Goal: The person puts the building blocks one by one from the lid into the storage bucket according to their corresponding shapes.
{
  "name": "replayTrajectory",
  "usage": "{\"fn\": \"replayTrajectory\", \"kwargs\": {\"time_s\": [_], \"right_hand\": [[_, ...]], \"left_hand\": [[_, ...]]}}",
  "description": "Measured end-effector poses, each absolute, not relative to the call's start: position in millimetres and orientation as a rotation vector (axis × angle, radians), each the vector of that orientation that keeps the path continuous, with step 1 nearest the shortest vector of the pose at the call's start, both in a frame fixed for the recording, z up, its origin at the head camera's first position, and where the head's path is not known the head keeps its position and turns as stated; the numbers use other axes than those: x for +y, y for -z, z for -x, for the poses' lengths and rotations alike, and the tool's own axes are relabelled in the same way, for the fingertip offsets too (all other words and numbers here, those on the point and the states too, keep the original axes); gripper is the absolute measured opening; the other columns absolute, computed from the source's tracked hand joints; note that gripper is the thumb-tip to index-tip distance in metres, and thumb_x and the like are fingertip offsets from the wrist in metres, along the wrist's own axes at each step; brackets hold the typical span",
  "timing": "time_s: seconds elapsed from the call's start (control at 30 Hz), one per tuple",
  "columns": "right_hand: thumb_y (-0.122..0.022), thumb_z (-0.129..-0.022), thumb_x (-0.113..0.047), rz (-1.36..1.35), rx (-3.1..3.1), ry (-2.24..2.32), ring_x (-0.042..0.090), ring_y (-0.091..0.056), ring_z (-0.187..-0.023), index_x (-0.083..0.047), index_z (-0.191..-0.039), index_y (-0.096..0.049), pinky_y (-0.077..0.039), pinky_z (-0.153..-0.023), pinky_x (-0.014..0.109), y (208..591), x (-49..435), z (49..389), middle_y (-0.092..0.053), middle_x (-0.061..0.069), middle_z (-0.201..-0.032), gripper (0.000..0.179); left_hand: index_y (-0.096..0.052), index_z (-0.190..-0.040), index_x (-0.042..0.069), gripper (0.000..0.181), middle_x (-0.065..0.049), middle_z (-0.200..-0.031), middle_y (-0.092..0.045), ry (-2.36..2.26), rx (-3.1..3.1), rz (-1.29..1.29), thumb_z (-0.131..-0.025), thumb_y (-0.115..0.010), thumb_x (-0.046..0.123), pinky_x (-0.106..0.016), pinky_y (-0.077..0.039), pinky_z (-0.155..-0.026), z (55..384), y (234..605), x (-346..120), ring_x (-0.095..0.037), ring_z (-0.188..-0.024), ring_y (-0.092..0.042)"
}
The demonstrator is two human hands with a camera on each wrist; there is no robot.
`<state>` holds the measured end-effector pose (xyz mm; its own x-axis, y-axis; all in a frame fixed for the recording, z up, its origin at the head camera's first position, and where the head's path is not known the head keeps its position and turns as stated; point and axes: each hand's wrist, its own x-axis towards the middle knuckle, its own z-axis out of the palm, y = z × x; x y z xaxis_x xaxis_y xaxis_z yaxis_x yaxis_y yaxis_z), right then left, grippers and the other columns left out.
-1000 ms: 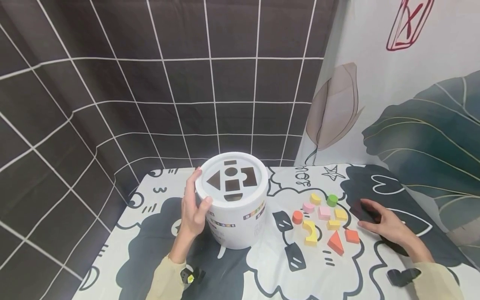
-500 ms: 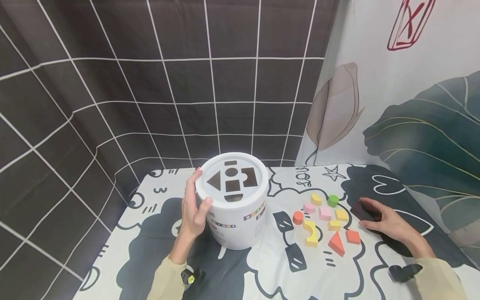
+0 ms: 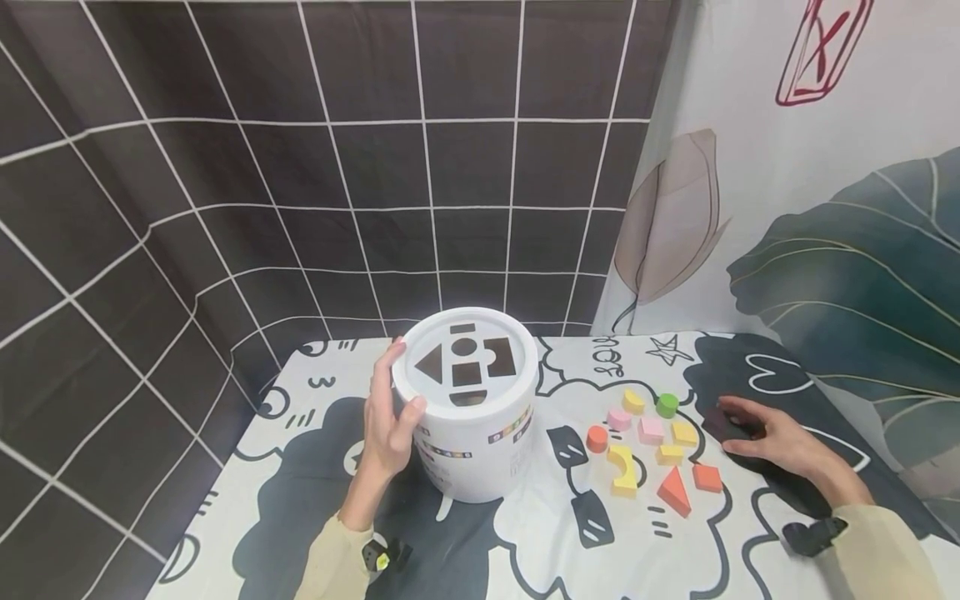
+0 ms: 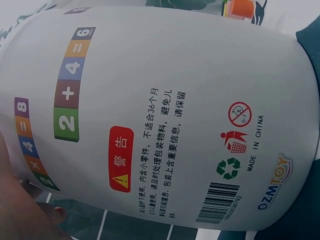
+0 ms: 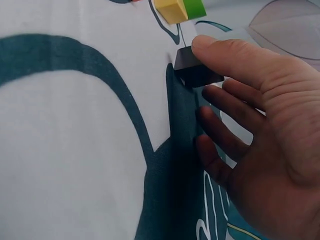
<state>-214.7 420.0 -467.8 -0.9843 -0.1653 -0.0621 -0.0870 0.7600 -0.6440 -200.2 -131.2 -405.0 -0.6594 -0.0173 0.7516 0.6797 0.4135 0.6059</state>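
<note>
A white shape-sorter bucket [image 3: 480, 454] stands upright on the cloth, its lid [image 3: 425, 394] cut with a triangle, a circle, an arch and several rectangular holes. My left hand [image 3: 388, 421] holds its left side, thumb and index finger at the lid's rim. The left wrist view is filled by the bucket's printed wall [image 4: 190, 130], with a bit of the hand at lower left. At the right, my right hand [image 3: 776, 437] pinches a black block [image 5: 192, 67] at thumb and fingertips, low over the dark part of the cloth. Part of the block is hidden by the hand.
Between bucket and right hand lie several blocks: a yellow arch [image 3: 623, 471], a red triangle [image 3: 674, 492], a red square block [image 3: 707, 477], a green cylinder [image 3: 667, 406], an orange-red cylinder [image 3: 597, 439], and pink and yellow pieces. A dark gridded curtain [image 3: 465, 167] hangs behind.
</note>
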Motion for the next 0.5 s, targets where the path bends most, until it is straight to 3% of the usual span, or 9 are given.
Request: {"fn": "replayTrajectory", "kwargs": {"time_s": [0.5], "right_hand": [[-0.084, -0.079, -0.028, 0.169, 2.845, 0.968, 0.05, -0.051, -0.113, 0.01, -0.143, -0.042, -0.047, -0.089, 0.063, 469.5, 426.3, 223.5, -0.049, 0.036, -0.132, 0.085]], "left_hand": [[-0.041, -0.144, -0.002, 0.072, -0.022, -0.149, -0.044, 1.274, -1.977, 0.564, -0.08, -0.047, 0.028, -0.057, -0.033, -0.107, 200.6, 405.3, -131.4, -0.039, -0.135, -0.043]]}}
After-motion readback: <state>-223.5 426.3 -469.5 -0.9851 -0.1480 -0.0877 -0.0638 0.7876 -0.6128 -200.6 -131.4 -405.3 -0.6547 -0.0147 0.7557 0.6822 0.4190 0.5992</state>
